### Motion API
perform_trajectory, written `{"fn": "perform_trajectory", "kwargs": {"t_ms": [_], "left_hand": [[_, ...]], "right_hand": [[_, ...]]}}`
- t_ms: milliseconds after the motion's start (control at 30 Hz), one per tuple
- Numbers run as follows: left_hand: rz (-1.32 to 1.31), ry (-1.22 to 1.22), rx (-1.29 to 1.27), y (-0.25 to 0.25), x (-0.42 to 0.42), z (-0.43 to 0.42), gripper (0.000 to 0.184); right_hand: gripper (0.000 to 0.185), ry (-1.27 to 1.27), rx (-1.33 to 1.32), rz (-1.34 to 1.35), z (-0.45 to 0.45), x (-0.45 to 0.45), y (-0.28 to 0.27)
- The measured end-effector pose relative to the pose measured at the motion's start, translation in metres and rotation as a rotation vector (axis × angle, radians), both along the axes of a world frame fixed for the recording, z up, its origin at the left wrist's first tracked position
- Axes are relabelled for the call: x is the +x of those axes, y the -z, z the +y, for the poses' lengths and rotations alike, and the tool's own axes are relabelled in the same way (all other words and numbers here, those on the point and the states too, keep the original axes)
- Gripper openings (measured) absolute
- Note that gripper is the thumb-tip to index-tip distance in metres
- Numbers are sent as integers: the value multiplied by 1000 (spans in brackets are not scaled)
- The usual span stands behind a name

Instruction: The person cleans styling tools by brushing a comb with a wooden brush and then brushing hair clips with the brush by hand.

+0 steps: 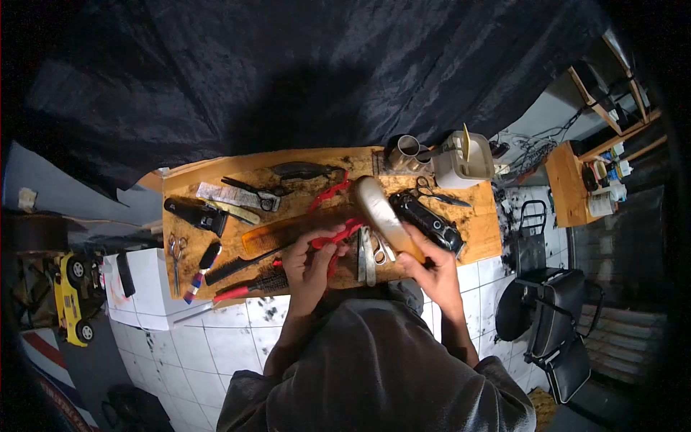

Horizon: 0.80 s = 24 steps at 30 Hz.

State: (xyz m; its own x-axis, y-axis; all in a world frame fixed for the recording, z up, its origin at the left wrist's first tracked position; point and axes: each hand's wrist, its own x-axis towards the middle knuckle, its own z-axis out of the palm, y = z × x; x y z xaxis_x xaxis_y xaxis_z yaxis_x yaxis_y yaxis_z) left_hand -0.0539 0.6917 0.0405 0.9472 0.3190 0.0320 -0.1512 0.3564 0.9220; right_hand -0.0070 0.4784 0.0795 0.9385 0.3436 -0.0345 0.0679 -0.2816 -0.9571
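Note:
My left hand [309,270] is closed on a slim red plastic piece [349,229], whose kind I cannot make out. In my right hand [435,270] is a long, curved, brown and whitish brush-like thing [379,211], held by its lower end with the top tilted left. Both hands are over the front of the wooden table [475,219]. An amber wide-tooth comb [268,237] lies left of my left hand, with a dark comb [240,268] and a red-handled round brush [252,286] below it. Between my hands lie metal scissors [379,255]. Black hair clippers [430,225] lie beyond my right hand.
Another black clipper [196,216], scissors [176,252] and a striped-handled brush [204,270] lie at the left. Metal cups [407,150] and a pale plastic tub [461,165] stand at the back right. A black chair [561,309] stands right; a dark cloth [309,79] hangs behind.

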Motion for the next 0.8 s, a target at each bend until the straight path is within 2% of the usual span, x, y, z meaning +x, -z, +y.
{"fn": "perform_trajectory", "kwargs": {"t_ms": [100,233,300,400,433,500,533,600,633,700,733,800], "left_hand": [[1,-24,58,-1,1,0,16],[-128,-147,385,-3,10,-5,17],[-133,-146,456,-1,12,-5,18],[73,-172,387,-6,3,-7,14],[55,-187,412,-4,1,-7,13],[18,-221,464,4,-2,-5,11],[-42,-229,347,7,-1,-6,8],[-74,-205,266,6,-3,-8,10],[-93,-196,227,6,-3,-8,12],[-81,-164,255,5,-4,-7,9],[-76,-144,267,4,-4,-6,9],[-79,-95,345,7,-2,-6,10]], "right_hand": [[47,152,-28,-70,0,6,5],[46,204,-33,-110,-1,7,5],[46,48,1,-65,-1,1,-4],[46,-195,39,-2,6,-9,-12],[45,-267,43,27,9,-12,-11],[44,-181,29,16,13,-12,-12],[43,-109,6,-6,12,-9,-11],[45,15,-76,-56,5,-3,-3],[46,67,-13,-94,3,1,1],[46,194,-118,-170,-1,6,0],[45,236,-152,-124,-2,8,-6],[45,238,-102,-121,-5,9,-9]]}}
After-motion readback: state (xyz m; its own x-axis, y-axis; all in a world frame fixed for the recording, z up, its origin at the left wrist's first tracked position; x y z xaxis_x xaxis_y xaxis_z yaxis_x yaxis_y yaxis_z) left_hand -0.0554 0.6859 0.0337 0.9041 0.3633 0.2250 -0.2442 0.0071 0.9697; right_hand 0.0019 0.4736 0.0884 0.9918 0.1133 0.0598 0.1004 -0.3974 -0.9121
